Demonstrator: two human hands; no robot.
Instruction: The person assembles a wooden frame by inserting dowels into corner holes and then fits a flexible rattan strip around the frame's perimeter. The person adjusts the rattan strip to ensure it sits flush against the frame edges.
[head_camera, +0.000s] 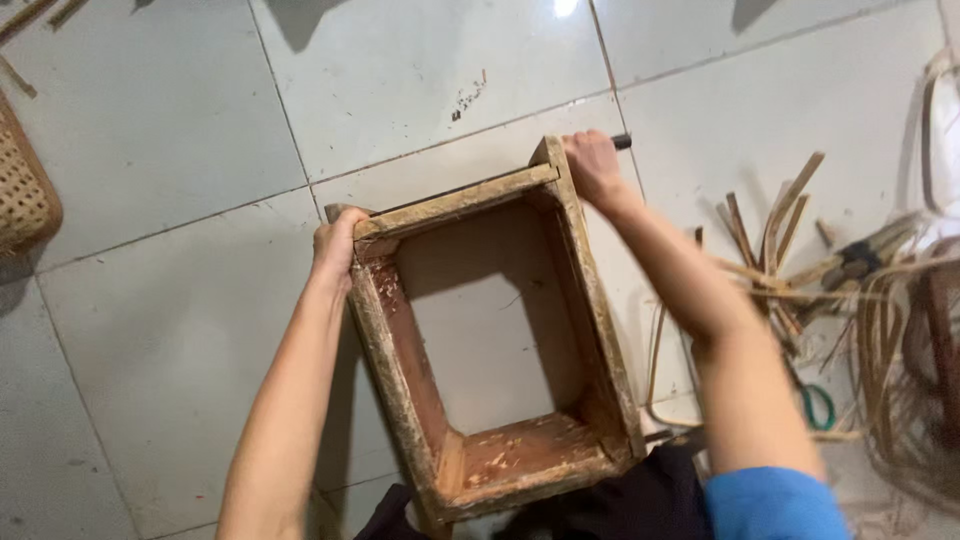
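Observation:
An open, bottomless rectangular wooden frame (580, 270) stands on the pale tiled floor in front of me, its inside reddish and scuffed, with the floor showing through. My left hand (335, 245) grips the frame's far left corner. At the far right corner my right hand (593, 165) is closed around a dark handle (621, 142) that sticks out past the fingers. The near end of the frame rests close against my dark-clothed lap.
Thin bamboo or cane strips and splints (775, 240) lie piled on the floor to the right, with a green-handled tool (822, 405) among them. A woven cane panel (25, 190) sits at the left edge. More sticks (30, 15) lie at top left.

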